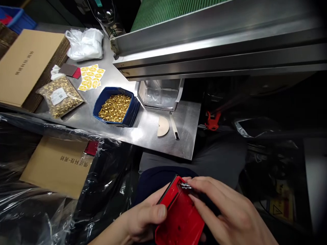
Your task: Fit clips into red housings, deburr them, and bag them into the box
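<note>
My left hand (150, 212) is closed round a red plastic housing (178, 217) with a dark edge strip, its thumb on the near side wall. The housing is tilted, with its hollow inner side facing up to me, above my lap. At its upper corner, the thumb and fingers of my right hand (224, 204) pinch a small shiny metal part (185, 185). That part touches or sits just inside the corner; its exact kind is too small to tell. Some fingers of both hands are hidden behind the housing.
On the metal table (143, 136) stand a blue bin (134, 112) of brass-coloured small parts, a bag (61, 97) of similar parts, a clear bin (160, 97), and a white-handled cutter (174, 126). A conveyor frame (204, 44) overhangs the right. Orange-handled pliers (213, 120) lie beyond the table edge.
</note>
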`<state>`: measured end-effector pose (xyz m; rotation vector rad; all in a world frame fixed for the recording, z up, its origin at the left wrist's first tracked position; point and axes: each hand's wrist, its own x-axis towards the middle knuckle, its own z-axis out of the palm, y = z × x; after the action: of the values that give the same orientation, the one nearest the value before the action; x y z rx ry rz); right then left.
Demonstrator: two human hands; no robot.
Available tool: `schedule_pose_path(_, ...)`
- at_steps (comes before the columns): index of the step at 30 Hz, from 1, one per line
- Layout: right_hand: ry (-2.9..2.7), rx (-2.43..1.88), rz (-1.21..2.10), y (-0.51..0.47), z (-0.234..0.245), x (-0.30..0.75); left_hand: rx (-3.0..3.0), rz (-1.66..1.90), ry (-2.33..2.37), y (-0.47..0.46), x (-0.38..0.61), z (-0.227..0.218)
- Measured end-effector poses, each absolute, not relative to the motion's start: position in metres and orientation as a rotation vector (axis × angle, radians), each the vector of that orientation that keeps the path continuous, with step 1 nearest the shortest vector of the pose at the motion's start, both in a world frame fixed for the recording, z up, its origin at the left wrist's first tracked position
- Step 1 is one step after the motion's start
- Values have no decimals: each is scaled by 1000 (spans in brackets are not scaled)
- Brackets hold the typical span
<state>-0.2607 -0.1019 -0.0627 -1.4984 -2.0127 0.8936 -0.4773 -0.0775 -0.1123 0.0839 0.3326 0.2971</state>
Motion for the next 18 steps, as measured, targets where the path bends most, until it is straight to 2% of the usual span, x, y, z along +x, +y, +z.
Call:
schedule_pose_path(5, -2052, -1515, 635, -101, -58, -263, 127, 326, 384, -81, -479, -109)
schedule_pose_path(13, -1800, -1722, 588, -106, -60, -270, 153, 412, 484, -77, -477, -111)
schedule_pose_path(18, -1951, -1572, 562, -103, -63, -276, 142, 401, 455, -77, -474, -110)
